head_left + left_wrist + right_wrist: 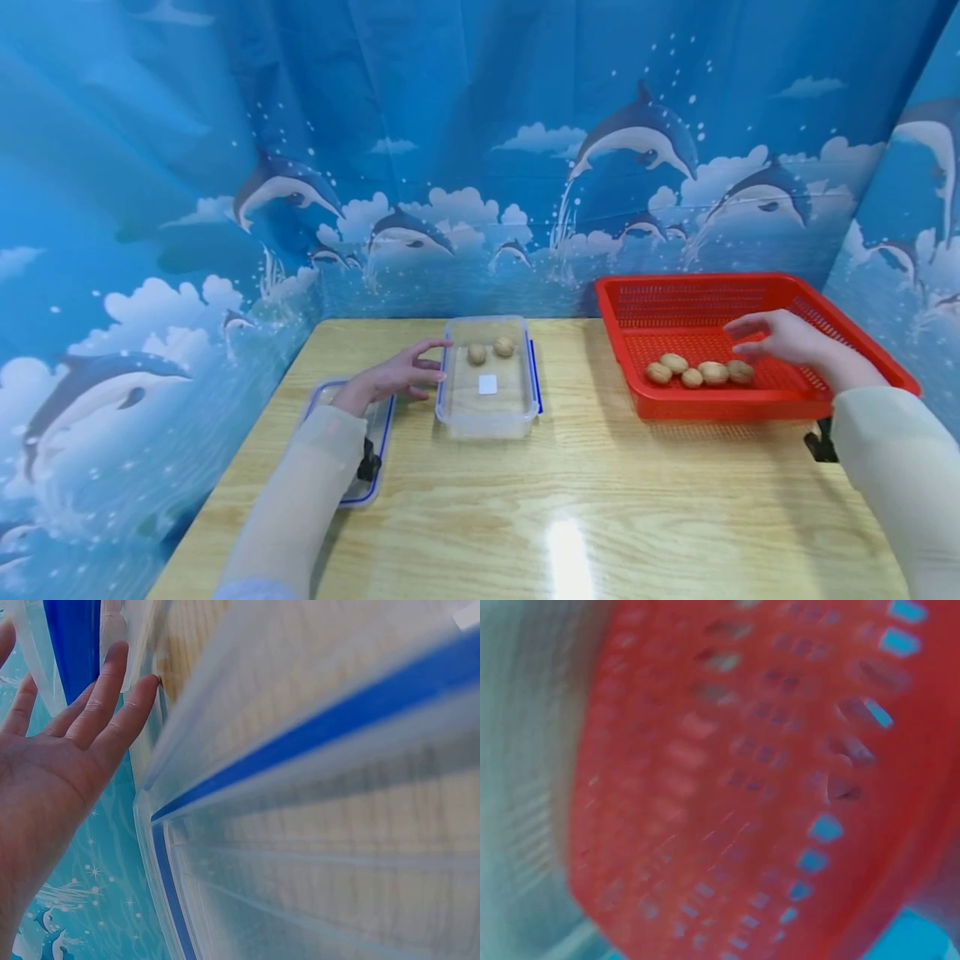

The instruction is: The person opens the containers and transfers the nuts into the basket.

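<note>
Two walnuts (pixel 504 347) lie in a clear plastic box (pixel 487 408) in the middle of the table. My left hand (pixel 397 373) is at the box's left side, its fingers spread and fingertips right at the rim. In the left wrist view the left hand (pixel 67 750) shows an uncovered palm with nothing in it. Over the red basket (pixel 720 407) hovers my right hand (pixel 783 340), fingers loosely bent and holding nothing. Several walnuts (pixel 713 372) sit in the basket's front left part, just left of that hand. The right wrist view is blurred, showing the basket's holed wall (pixel 765 750).
A clear lid-like piece edged in blue (pixel 363 492) lies on the wooden table (pixel 465 517), partly under my left forearm. A blue strip (pixel 536 375) runs along the box's right side. Behind the table hangs a dolphin-patterned curtain (pixel 450 125).
</note>
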A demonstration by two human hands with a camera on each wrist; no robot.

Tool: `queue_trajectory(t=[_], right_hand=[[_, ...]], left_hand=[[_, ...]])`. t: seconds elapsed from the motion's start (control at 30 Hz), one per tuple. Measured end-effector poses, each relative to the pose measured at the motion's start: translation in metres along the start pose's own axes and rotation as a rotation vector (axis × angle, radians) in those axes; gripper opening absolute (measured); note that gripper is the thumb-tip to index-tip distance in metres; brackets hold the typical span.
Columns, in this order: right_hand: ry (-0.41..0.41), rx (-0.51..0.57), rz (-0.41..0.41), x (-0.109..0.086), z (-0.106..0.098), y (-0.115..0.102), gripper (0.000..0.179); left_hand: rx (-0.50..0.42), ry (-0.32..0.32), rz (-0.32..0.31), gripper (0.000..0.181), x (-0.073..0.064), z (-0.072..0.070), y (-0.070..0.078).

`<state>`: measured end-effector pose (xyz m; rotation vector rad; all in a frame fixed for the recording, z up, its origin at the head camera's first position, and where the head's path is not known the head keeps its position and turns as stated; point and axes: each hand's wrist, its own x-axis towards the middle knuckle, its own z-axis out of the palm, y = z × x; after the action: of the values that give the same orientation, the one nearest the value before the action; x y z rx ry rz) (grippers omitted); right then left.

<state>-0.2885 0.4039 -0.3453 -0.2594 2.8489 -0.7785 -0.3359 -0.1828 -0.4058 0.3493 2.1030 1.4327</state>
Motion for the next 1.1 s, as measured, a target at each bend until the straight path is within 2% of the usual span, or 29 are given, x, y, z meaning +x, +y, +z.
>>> queue_trajectory(t=[0.23, 0.57, 1.1], right_hand=[[0.039, 0.020, -0.084, 0.005, 0.000, -0.042, 0.050], [0.063, 0.026, -0.224, 0.011, 0.015, -0.098, 0.043], [0.009, 0.143, -0.345, 0.037, 0.043, -0.147, 0.045]], left_hand=[[-0.001, 0.000, 0.001, 0.064, -0.001, 0.001, 0.002], [0.003, 0.007, -0.012, 0.064, 0.000, 0.001, 0.001], [0.002, -0.010, -0.001, 0.064, 0.001, 0.000, 0.001]])
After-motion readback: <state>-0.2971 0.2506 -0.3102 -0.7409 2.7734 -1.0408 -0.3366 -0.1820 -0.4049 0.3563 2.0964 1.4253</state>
